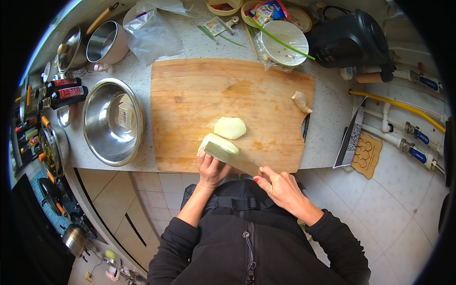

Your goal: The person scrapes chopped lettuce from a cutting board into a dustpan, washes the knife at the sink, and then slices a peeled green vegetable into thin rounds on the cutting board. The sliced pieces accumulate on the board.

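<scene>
My right hand (pixel 282 188) grips a wide-bladed kitchen knife (pixel 231 159), its handle hidden in the fist. The blade slants up and left across the near side of a peeled, pale green vegetable piece (pixel 213 140). At that piece's near left end, my left hand (pixel 212 172) holds it with bent fingers, partly behind the blade. A flat-faced pale slice or half (pixel 230 128) lies just beyond, on the wooden cutting board (pixel 188 89). Near the board's right edge rests a knob of ginger (pixel 301 102).
Left of the board stands a steel bowl (pixel 113 123). Behind it are a saucepan (pixel 107 42) and a plastic bag (pixel 151 35). A white bowl (pixel 285 42) with a green scallion stalk (pixel 281 40) across it sits at the back, beside a black electric kettle (pixel 351 41).
</scene>
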Demonstrator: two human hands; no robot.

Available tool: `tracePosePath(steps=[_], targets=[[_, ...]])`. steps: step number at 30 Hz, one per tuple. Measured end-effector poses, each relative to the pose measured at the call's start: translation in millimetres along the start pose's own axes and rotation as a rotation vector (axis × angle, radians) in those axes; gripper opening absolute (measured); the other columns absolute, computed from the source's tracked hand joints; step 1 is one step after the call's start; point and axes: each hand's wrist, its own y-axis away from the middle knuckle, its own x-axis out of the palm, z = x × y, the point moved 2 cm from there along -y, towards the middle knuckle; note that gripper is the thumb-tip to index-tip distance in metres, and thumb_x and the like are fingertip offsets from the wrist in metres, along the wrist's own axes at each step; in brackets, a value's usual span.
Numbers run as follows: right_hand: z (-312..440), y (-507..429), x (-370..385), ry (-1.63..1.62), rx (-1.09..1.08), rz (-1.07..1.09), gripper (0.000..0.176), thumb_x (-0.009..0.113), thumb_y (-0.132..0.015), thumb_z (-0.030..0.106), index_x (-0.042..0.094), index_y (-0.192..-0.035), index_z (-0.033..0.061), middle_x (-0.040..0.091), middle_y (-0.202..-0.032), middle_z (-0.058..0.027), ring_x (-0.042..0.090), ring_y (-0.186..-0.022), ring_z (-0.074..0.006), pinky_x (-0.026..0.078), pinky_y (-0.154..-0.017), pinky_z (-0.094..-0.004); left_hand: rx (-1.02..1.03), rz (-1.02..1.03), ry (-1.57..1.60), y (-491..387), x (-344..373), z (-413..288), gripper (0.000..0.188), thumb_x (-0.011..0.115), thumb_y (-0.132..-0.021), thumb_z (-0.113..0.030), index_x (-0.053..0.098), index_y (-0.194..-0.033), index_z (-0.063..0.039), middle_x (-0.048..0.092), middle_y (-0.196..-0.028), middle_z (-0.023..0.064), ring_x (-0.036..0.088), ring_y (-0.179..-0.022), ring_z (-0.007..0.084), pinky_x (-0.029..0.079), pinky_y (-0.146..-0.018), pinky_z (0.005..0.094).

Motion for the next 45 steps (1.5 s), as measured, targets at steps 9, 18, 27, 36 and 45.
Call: tracePosePath(steps=[9,18,27,36,45], targets=[[-2,-13,3,0.021,0.001,0.053,0.038,0.053,-0.096,0.041,0.055,-0.098,0.0025,0.059,-0.062,-0.0205,0.06,-0.063,-0.0428,0.046,-0.057,-0.0453,-0.014,0.009,0.004,-5,-2,-1,0.041,0.075,-0.059,-0.015,0.067,-0.097,-0.005,0.061,-0.107,0.0102,0.054,-0.104,0.0313,0.045,-0.09,0.0442],[-3,-33,12,0.056,0.013,0.093,0.045,0.05,-0.096,0.046,0.055,-0.097,0.0019,0.063,-0.07,-0.0231,0.062,-0.071,-0.0458,0.049,-0.063,-0.0515,0.033,-0.004,0.027,-6,-2,1,0.039,0.077,-0.063,-0.019,0.066,-0.097,-0.004,0.061,-0.108,0.0112,0.053,-0.107,0.0315,0.042,-0.094,0.0428],[-18,-78,46,0.072,-0.005,0.036,0.049,0.049,-0.095,0.05,0.055,-0.099,0.0023,0.065,-0.071,-0.0225,0.063,-0.073,-0.0442,0.05,-0.064,-0.0502,0.014,-0.008,0.065,-11,-3,-2,0.03,0.076,-0.068,-0.02,0.065,-0.095,-0.008,0.061,-0.104,0.0075,0.055,-0.101,0.0277,0.043,-0.091,0.0405],[-13,-76,37,-0.062,0.021,0.057,0.052,0.05,-0.095,0.051,0.056,-0.094,-0.0005,0.061,-0.067,-0.024,0.061,-0.069,-0.0438,0.047,-0.061,-0.0482,0.0,-0.033,0.036,-10,-5,-3,0.032,0.074,-0.069,-0.017,0.065,-0.099,-0.009,0.06,-0.106,0.0063,0.055,-0.101,0.0266,0.044,-0.091,0.0406],[2,-73,26,0.114,0.0,0.06,0.058,0.046,-0.095,0.054,0.056,-0.092,-0.0029,0.062,-0.069,-0.0255,0.062,-0.073,-0.0463,0.048,-0.067,-0.0531,-0.008,-0.081,0.062,-11,-3,-6,0.044,0.079,-0.064,-0.025,0.063,-0.101,-0.008,0.059,-0.108,0.0075,0.054,-0.102,0.0283,0.043,-0.092,0.042]])
